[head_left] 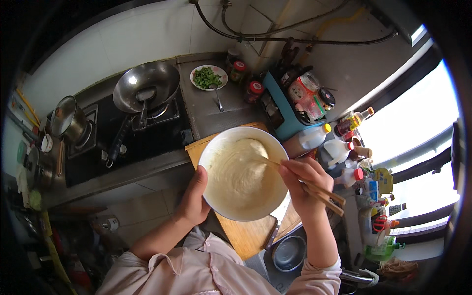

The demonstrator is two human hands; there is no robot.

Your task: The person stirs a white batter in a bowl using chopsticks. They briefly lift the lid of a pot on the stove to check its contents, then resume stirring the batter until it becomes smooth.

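While your left hand (pixel 194 196) grips the white bowl (pixel 216 206), your right hand (pixel 302 179), clamped on chopsticks (pixel 300 179), stirs batter (pixel 241 172); next, probably scrape the sides.

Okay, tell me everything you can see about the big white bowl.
The bowl is round, white and smooth, maybe ceramic or enamel. It holds a pale, creamy batter, tilted toward the person, above a wooden cutting board. The left hand grips its near-left rim; the right hand holds wooden chopsticks with their tips in the batter.
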